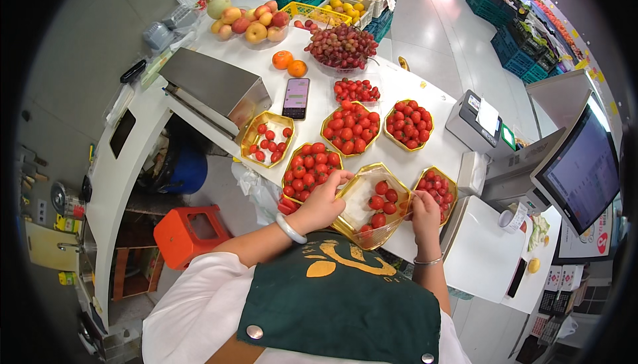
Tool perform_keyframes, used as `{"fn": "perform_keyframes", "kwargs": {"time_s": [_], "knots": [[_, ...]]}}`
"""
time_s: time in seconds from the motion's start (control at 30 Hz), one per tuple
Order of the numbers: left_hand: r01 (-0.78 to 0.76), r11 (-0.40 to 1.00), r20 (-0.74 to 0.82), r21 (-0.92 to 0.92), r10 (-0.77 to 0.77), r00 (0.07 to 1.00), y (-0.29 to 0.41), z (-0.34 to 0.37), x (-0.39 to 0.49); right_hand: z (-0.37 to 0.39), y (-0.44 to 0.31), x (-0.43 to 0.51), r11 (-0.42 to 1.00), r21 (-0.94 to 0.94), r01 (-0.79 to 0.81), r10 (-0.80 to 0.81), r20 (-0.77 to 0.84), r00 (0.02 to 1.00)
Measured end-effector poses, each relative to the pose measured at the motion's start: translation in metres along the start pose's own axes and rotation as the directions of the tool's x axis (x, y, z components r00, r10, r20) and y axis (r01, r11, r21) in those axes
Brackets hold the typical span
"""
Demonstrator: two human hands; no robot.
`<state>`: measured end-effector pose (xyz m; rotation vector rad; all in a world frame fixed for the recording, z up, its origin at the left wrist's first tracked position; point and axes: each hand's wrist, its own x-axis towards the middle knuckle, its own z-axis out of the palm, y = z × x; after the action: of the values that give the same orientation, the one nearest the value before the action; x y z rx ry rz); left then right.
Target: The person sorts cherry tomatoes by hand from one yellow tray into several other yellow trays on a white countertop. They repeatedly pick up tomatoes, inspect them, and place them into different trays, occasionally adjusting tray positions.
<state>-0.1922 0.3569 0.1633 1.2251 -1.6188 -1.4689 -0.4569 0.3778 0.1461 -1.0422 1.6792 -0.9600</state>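
Note:
Between my hands is a gold-rimmed octagonal tray (355,199) with several cherry tomatoes (383,197) gathered toward its right side. My left hand (326,197) grips its left edge, and my right hand (424,214) pinches the right edge, where clear plastic shows. A fuller gold tray of tomatoes (310,168) sits just beyond my left hand, partly covered by it. Beside my right hand stands another filled tray (437,189). Farther off are two more full trays (352,128) (409,124) and a sparsely filled one (267,139).
A clear box of small tomatoes (356,91), a bowl of grapes (341,49), two oranges (289,64) and a phone (296,97) lie farther back. At left is a steel box (214,90); at right are a printer (473,118), a scale (478,249) and a monitor (580,164). An orange stool (187,237) stands below.

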Motion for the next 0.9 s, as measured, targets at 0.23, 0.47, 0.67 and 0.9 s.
{"fn": "perform_keyframes", "kwargs": {"time_s": [0.23,0.47,0.67,0.9], "knots": [[0.135,0.862,0.122,-0.488,-0.085,0.989,0.004,-0.001,-0.001,0.005,0.011,0.000,0.170,0.825,-0.539,0.227,0.499,0.836],[0.167,0.853,0.229,-0.494,-0.058,0.972,0.009,-0.005,-0.005,-0.004,0.039,-0.017,0.168,0.799,-0.578,-0.046,0.592,0.805],[0.160,0.897,0.170,-0.412,-0.097,0.981,0.000,-0.005,-0.009,-0.009,0.039,-0.049,0.711,0.557,-0.430,0.070,0.552,0.831],[0.437,0.771,0.366,-0.464,-0.282,0.887,0.016,-0.011,-0.013,0.016,0.021,-0.072,0.957,-0.150,0.248,-0.238,0.086,0.968]]}}
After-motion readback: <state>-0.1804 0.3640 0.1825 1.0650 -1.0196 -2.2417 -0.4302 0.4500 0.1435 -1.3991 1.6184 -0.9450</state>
